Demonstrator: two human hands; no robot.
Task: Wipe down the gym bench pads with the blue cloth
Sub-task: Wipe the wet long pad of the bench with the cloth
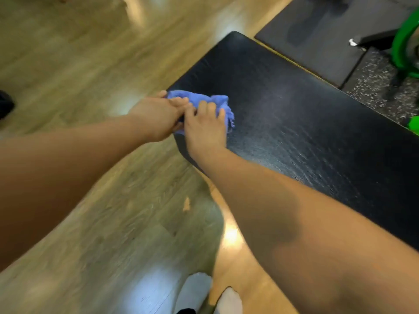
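Observation:
A black padded gym bench pad (294, 114) runs from the middle of the view to the right edge. A crumpled blue cloth (201, 99) lies on its left end. My left hand (158, 116) holds the cloth at the pad's left edge, fingers curled over it. My right hand (204, 128) presses on the cloth beside the left hand, fingers spread over the fabric. Most of the cloth is hidden under both hands. The image is motion-blurred.
Wooden floor (90, 64) surrounds the bench on the left and front. A dark rubber mat (317, 35) and speckled flooring (371, 80) lie beyond the bench, with a green weight plate (403, 51) at the far right. White shoes (197, 293) show at the bottom.

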